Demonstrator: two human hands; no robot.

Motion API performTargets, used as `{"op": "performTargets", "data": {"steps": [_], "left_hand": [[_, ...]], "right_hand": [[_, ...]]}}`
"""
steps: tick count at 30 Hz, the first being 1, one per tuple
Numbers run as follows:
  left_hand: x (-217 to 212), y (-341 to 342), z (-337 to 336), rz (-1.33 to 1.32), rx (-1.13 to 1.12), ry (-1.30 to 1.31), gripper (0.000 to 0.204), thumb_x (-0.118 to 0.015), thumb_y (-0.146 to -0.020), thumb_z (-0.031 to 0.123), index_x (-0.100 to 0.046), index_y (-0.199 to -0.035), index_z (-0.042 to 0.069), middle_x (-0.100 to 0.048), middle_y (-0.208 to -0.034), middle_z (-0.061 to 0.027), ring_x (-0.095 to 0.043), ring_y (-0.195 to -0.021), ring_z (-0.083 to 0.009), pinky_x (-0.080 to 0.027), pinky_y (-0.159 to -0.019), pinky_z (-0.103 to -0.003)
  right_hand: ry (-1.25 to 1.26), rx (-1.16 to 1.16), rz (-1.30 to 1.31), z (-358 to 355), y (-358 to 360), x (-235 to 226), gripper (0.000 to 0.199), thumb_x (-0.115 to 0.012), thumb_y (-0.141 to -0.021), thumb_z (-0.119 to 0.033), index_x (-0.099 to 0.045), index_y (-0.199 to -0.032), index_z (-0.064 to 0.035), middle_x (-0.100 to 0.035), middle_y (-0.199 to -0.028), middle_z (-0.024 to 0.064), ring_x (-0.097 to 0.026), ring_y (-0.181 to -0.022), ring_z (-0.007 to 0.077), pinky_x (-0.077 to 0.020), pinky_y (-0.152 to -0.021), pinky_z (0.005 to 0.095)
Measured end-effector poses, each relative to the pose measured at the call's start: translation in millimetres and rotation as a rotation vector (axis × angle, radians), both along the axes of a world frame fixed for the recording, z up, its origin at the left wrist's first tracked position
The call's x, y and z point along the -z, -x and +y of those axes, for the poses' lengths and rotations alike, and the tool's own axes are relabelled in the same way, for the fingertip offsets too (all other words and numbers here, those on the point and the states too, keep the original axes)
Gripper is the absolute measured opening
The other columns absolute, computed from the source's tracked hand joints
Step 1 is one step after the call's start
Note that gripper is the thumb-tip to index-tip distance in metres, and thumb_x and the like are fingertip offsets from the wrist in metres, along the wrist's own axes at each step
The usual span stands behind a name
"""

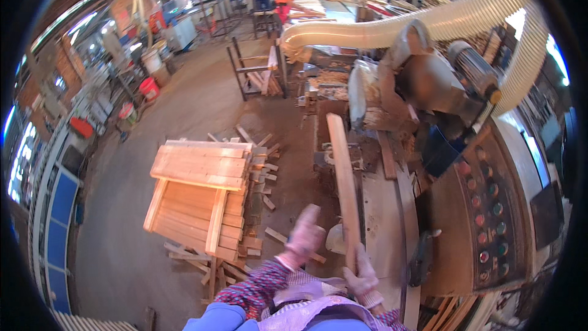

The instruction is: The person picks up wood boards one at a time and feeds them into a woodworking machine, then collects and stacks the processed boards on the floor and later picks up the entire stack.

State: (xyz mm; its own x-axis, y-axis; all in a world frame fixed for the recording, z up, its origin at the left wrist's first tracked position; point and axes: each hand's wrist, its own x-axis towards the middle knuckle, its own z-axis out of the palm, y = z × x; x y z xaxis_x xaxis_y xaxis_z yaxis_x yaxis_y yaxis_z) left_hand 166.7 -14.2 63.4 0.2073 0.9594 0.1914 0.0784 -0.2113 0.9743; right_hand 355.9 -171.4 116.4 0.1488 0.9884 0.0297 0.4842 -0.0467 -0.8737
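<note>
A long, narrow wooden board (pixel 344 178) lies lengthwise on the machine bed, pointing away from me. My right hand (pixel 362 277), in a pale glove, grips it at its near end. Left of the board and apart from it, my left hand (pixel 304 238) is raised with nothing in it. It is gloved too, and its fingers are stretched forward, slightly blurred. To the left of that hand rises a stack of wooden boards (pixel 199 168), with two narrow strips laid over the lower part and wider boards across the far end.
Beyond the board stands a woodworking machine with a ribbed hose (pixel 367 32) and a motor (pixel 473 64). A panel of coloured buttons (pixel 493 208) is at right. Offcuts (pixel 269 202) litter the floor around the stack. A metal frame (pixel 257 69) stands ahead; two people work far off.
</note>
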Motion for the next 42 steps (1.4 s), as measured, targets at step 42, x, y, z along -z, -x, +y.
{"op": "performTargets", "data": {"steps": [42], "left_hand": [[-46.6, -38.1, -33.0, -0.642, -0.132, 0.665, 0.028, -0.054, -0.102, 0.033, -0.05, -0.114, 0.008, -0.062, -0.096, -0.0064, -0.062, -0.076, -0.0159, -0.059, -0.067, -0.034]], "right_hand": [[0.103, 0.363, -0.492, -147.4, -28.3, 50.7, 0.061, -0.066, -0.082, -0.014, -0.049, -0.14, -0.0056, -0.054, -0.137, 0.0248, -0.056, -0.122, 0.0397, -0.0448, -0.105, 0.0438]]}}
